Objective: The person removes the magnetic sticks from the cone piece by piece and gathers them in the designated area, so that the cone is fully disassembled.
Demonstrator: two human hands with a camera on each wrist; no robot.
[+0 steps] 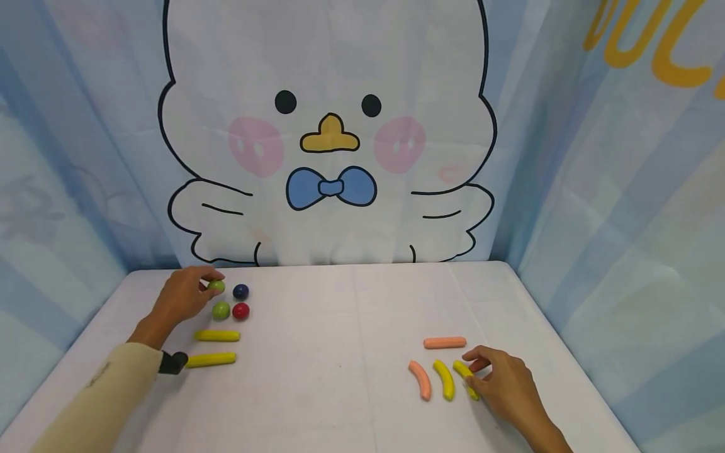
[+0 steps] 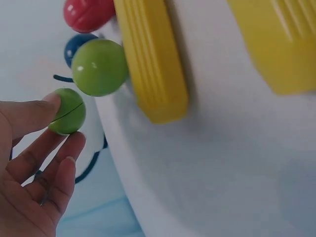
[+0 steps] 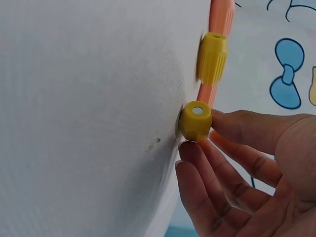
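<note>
At the far left of the table, my left hand (image 1: 182,296) pinches a green ball (image 2: 70,112) between thumb and fingertips. Close by lie a second green ball (image 1: 221,310), a dark blue ball (image 1: 240,292) and a red ball (image 1: 240,311). At the right, thumb and fingers of my right hand (image 1: 508,385) pinch a curved yellow stick (image 1: 461,371); the right wrist view shows a silvery disc in its ridged end (image 3: 195,123). To its left are another curved yellow stick (image 1: 444,380) and a curved pink stick (image 1: 420,380).
Two straight yellow sticks (image 1: 218,336) lie in front of the balls, one partly behind a black device (image 1: 172,362) at my left wrist. A straight pink stick (image 1: 445,343) lies behind the curved ones. Printed curtains (image 1: 328,233) stand around the white table (image 1: 317,390).
</note>
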